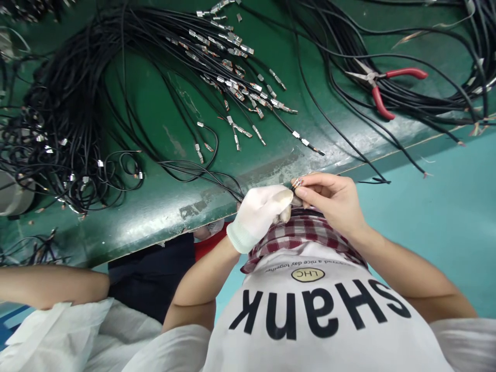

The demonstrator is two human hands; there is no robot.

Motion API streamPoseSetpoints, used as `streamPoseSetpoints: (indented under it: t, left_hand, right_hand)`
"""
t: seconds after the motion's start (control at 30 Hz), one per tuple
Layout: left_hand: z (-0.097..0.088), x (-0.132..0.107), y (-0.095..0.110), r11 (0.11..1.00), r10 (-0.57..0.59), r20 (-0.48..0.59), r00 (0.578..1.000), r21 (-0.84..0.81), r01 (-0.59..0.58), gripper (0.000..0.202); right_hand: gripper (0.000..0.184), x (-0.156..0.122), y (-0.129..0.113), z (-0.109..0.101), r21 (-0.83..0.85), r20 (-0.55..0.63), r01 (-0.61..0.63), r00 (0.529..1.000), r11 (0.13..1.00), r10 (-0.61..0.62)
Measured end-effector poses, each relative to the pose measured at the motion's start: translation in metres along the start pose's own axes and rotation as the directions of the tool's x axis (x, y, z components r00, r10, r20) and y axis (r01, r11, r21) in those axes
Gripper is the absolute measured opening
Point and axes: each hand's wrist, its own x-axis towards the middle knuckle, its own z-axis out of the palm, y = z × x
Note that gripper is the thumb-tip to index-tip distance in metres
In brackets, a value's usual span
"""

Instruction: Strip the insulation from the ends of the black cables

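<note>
Head view: a person stands at a green desk (155,219), both hands brought together just at its near edge. The left hand (267,206), in a white glove, is closed around a few black cables (237,196) that trail off the desk into its grip. The right hand (329,199), bare, is drawn narrow, thumb and forefinger pinching the cable ends (297,182), where I catch bits of orange and metal; the fingers hide how many there are. So the held ends sit between the two hands, above the checked cloth (310,230) at the person's waist.

Across the desk to the left sprawls a thick cable bundle (73,98), its upper strands fanning rightward into silvery terminals (232,85). More loose cables (437,106) lie to the right, some tips hanging past the edge, and red-handled pliers (374,80) rest on them with their handles spread. On the left, a co-worker's forearm (54,287) and white sleeve (73,336) show below the desk, near the person's left arm.
</note>
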Motion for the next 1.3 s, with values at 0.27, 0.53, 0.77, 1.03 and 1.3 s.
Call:
streamPoseSetpoints:
  t: [0.27, 0.53, 0.77, 1.03, 1.3]
  left_hand:
    - [0.0011, -0.0011, 0.0003, 0.999, -0.032, -0.012, 0.999, -0.02, 0.031, 0.042]
    - [0.0016, -0.0014, -0.0016, 0.999, -0.03, -0.026, 0.999, -0.038, 0.029, 0.04]
    - [0.0022, -0.0005, -0.0023, 0.998, -0.044, -0.036, 0.998, -0.038, 0.043, 0.041]
    - [0.0012, 0.0, -0.0015, 0.999, -0.039, -0.025, 0.999, -0.031, 0.039, 0.041]
    - [0.0005, 0.0013, 0.0, 0.998, -0.002, 0.004, 1.0, 0.067, 0.002, 0.044]
  right_hand:
    - [0.013, 0.0014, 0.0, -0.0009, 0.025, 0.01, 0.003, 1.0, 1.0, -0.003]
    - [0.025, 0.0015, 0.0002, -0.0014, -0.038, 0.032, 0.01, 0.999, 0.999, -0.009]
    - [0.022, 0.0006, 0.0049, 0.0009, 0.008, 0.0, 0.018, 1.0, 1.0, -0.018]
    - [0.019, 0.0005, 0.0057, 0.0025, 0.05, 0.002, 0.011, 1.0, 0.999, -0.012]
    - [0.017, 0.0038, -0.0006, -0.0001, 0.041, 0.024, -0.016, 1.0, 0.999, 0.015]
